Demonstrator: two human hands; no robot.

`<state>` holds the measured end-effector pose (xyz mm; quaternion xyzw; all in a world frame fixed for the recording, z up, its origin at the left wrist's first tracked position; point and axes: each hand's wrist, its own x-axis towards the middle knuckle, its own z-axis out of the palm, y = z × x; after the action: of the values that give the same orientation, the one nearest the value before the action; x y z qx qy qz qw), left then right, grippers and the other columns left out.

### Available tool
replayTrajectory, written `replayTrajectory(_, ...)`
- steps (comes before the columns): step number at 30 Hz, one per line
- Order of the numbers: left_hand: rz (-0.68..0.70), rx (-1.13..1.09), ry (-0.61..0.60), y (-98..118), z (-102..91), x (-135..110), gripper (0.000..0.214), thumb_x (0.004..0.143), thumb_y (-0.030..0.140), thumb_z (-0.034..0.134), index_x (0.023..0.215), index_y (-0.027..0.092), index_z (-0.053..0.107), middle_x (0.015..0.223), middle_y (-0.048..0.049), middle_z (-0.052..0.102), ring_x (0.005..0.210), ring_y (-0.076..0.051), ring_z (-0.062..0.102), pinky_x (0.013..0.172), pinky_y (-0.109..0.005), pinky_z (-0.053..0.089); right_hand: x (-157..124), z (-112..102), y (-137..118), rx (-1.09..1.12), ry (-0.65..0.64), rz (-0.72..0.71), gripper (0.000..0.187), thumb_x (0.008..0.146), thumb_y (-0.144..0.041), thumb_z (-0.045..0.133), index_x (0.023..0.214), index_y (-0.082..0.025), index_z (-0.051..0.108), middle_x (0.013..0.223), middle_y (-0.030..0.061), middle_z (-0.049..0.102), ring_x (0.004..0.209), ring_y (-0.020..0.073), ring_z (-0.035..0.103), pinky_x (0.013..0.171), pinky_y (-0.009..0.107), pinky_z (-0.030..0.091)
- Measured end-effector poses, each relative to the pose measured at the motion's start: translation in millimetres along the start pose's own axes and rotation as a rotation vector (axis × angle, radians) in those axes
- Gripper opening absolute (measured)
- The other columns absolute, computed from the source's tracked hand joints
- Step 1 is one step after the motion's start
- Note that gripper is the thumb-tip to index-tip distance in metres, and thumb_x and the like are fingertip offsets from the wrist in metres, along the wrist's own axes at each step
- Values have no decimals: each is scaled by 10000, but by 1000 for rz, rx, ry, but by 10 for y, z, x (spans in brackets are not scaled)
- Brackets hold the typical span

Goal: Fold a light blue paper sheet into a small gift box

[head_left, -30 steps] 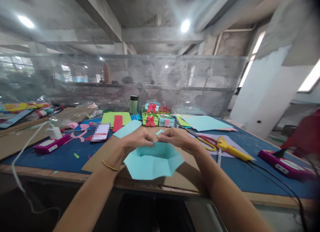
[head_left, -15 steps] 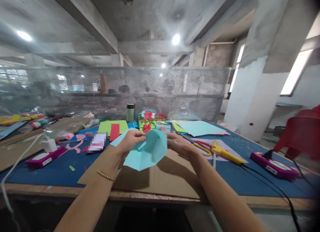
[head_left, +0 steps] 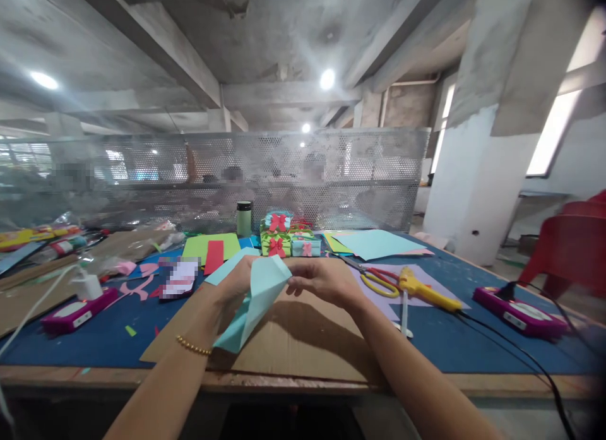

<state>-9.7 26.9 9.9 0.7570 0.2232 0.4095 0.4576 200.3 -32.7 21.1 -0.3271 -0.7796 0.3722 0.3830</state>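
Note:
A creased light blue sheet of paper (head_left: 267,287) is held up at a tilt over a piece of brown cardboard (head_left: 312,339). My left hand (head_left: 235,281), with a gold bead bracelet at the wrist, grips the paper from the left; its fingertips are hidden behind the sheet. At the paper's right corner, my right hand (head_left: 324,279) has its fingers bent and closed on the edge. Another light blue piece (head_left: 231,266) lies behind my left hand. Just beyond the paper stand small decorated paper boxes (head_left: 276,245) with red bows.
To the right lie scissors (head_left: 381,283) and a yellow glue gun (head_left: 428,295) on purple paper, its cord running to a purple power strip (head_left: 518,314). Left are a phone (head_left: 178,279), paper scraps and another power strip (head_left: 80,310). A green jar (head_left: 244,219) stands behind.
The light blue paper has turned from a broad, open face to a narrower, folded-looking side view and tipped lower left. My right hand's fingers now show at its corner. The view shifted slightly.

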Motion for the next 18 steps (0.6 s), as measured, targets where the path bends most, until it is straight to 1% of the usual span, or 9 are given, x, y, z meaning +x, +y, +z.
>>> replayTrajectory(2, -21, -39, 48, 32, -15, -21, 262, 648, 352, 787, 716, 103, 742, 614, -24, 653, 533, -113, 532, 503, -207, 400, -29, -1, -84, -36, 33, -27, 299, 842, -248, 653, 1134, -200, 704, 804, 10, 713, 678, 108, 641, 617, 232, 504)
replayTrajectory(4, 9, -48, 132, 72, -18, -38, 277, 649, 368, 795, 761, 117, 762, 646, -35, 682, 544, -129, 564, 514, -218, 423, -66, -5, -178, -45, 87, -38, 319, 834, -247, 667, 1147, -188, 693, 764, 11, 705, 678, 116, 643, 619, 238, 505)
replayTrajectory(6, 116, -5, 207, 113, -16, -43, 251, 686, 366, 784, 784, 134, 776, 722, -56, 716, 623, -161, 611, 573, -244, 463, -99, -4, -257, -18, 130, -65, 302, 854, -290, 652, 1130, -173, 688, 759, 18, 698, 680, 123, 646, 629, 254, 518)
replayTrajectory(7, 186, 36, 221, 130, -14, -41, 226, 715, 357, 770, 788, 144, 781, 761, -67, 728, 678, -178, 631, 627, -265, 484, -111, 2, -285, 0, 144, -84, 288, 873, -316, 631, 1114, -169, 686, 772, 24, 696, 680, 123, 644, 632, 260, 524)
replayTrajectory(10, 410, 186, 218, 161, -4, -29, 163, 803, 318, 714, 821, 180, 796, 852, -87, 746, 829, -212, 647, 795, -323, 489, -115, 43, -305, 16, 194, -105, 277, 916, -378, 572, 1047, -160, 682, 759, 21, 674, 653, 112, 623, 626, 261, 523)
replayTrajectory(12, 517, 264, 208, 169, 8, -27, 151, 841, 295, 682, 865, 204, 801, 875, -91, 751, 881, -223, 640, 847, -347, 471, -95, 80, -274, 40, 222, -91, 283, 904, -414, 590, 995, -159, 671, 707, 2, 642, 622, 106, 604, 594, 249, 515)
replayTrajectory(14, 566, 310, 207, 176, 23, -33, 156, 865, 280, 662, 910, 223, 799, 892, -90, 755, 904, -228, 633, 865, -358, 459, -71, 108, -235, 93, 215, -83, 296, 861, -441, 644, 962, -162, 656, 670, -16, 614, 605, 106, 592, 560, 239, 511)
replayTrajectory(16, 570, 331, 205, 186, 35, -45, 164, 878, 276, 650, 934, 228, 797, 902, -90, 758, 903, -229, 633, 868, -362, 453, -58, 119, -218, 129, 190, -87, 313, 833, -450, 675, 956, -163, 651, 669, -21, 607, 605, 106, 591, 551, 237, 516)
replayTrajectory(18, 557, 322, 193, 196, 40, -54, 170, 882, 286, 647, 938, 225, 796, 891, -90, 760, 875, -225, 642, 851, -357, 455, -63, 115, -237, 113, 178, -86, 304, 844, -435, 670, 972, -159, 660, 685, -16, 613, 612, 102, 594, 571, 240, 525)
